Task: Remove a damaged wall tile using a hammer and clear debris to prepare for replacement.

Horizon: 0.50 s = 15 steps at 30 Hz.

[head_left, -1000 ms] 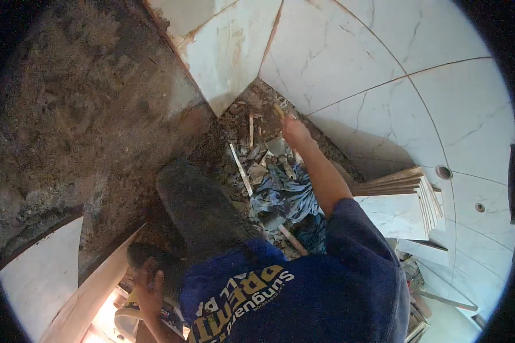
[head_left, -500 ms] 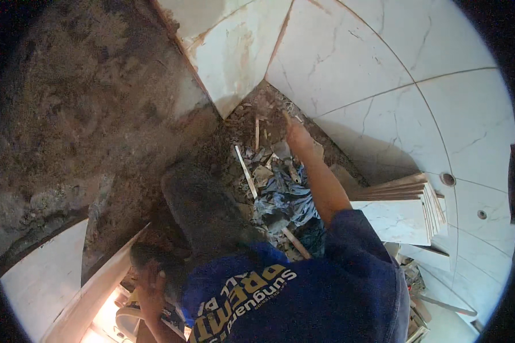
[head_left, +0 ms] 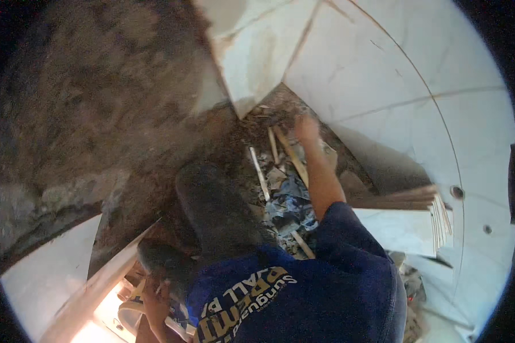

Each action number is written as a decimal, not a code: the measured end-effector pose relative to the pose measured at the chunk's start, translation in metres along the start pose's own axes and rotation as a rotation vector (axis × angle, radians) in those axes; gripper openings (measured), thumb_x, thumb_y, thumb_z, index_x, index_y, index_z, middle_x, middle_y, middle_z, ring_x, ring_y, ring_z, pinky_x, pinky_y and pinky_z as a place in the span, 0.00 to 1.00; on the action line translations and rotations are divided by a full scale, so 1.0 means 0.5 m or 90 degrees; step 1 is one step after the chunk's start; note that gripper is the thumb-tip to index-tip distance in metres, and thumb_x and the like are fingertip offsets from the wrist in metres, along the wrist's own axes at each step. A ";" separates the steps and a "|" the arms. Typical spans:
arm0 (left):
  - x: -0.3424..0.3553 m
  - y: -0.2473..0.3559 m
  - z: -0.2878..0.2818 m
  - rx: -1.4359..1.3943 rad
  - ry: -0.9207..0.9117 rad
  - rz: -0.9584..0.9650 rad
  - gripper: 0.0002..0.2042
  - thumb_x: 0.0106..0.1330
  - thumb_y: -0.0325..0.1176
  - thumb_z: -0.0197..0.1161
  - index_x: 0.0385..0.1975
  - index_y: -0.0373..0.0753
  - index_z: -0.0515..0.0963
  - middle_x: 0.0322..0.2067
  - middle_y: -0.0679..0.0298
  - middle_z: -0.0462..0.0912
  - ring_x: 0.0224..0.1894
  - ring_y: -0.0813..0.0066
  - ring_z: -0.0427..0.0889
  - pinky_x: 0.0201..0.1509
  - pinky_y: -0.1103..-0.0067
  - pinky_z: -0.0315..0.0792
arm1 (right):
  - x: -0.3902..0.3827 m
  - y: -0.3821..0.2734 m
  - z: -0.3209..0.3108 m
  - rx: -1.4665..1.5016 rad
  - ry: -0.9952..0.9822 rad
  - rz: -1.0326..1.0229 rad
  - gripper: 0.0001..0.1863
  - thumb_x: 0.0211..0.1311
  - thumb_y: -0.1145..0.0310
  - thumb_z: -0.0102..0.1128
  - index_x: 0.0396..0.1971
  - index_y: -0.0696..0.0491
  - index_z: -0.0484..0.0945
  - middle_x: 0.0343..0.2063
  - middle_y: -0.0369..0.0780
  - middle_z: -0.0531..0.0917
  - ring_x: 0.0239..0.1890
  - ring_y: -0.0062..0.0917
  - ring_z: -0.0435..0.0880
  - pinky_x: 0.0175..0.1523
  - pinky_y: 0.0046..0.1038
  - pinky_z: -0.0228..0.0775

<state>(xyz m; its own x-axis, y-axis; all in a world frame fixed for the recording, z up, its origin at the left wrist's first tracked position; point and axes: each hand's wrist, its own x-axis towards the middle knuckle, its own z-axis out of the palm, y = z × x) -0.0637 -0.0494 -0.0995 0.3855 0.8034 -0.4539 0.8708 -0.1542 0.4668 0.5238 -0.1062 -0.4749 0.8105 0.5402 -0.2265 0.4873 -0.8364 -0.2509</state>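
Note:
My right arm reaches out over the rubble on the floor, and my right hand point(head_left: 307, 130) is smeared by motion, so its fingers cannot be made out. Just left of it a pale wooden stick point(head_left: 292, 155) lies aslant, with a shorter stick point(head_left: 273, 146) beside it. Crumpled blue-grey plastic sheeting point(head_left: 292, 206) lies below the hand among broken bits. At lower left my left hand point(head_left: 156, 294) is by my dark-clad knee point(head_left: 157, 257), its fingers loosely apart, and nothing shows in it.
White marbled tiles point(head_left: 377, 51) cover the right wall, meeting another tiled wall point(head_left: 257, 68) in the corner. A stack of tiles point(head_left: 400, 226) leans at the right. A white strip point(head_left: 259, 174) lies on the debris. Rough bare mortar point(head_left: 97, 97) spreads across the upper left.
The view has shifted, so the scene sits slightly farther right. A tan tip showed at my right hand before; now a long stick shows left of the hand.

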 end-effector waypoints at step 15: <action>-0.058 0.034 -0.058 -0.089 0.039 -0.040 0.21 0.67 0.42 0.60 0.56 0.37 0.74 0.51 0.48 0.79 0.51 0.50 0.80 0.57 0.65 0.72 | 0.095 -0.023 0.024 -0.447 -0.082 -0.197 0.16 0.71 0.64 0.46 0.49 0.59 0.74 0.39 0.43 0.82 0.40 0.35 0.81 0.49 0.34 0.74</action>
<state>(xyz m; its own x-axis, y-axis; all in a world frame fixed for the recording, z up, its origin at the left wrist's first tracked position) -0.0691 -0.0587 -0.0566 0.3090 0.8433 -0.4397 0.8401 -0.0253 0.5419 0.5528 -0.0700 -0.4939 0.5805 0.7295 -0.3616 0.8120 -0.4856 0.3239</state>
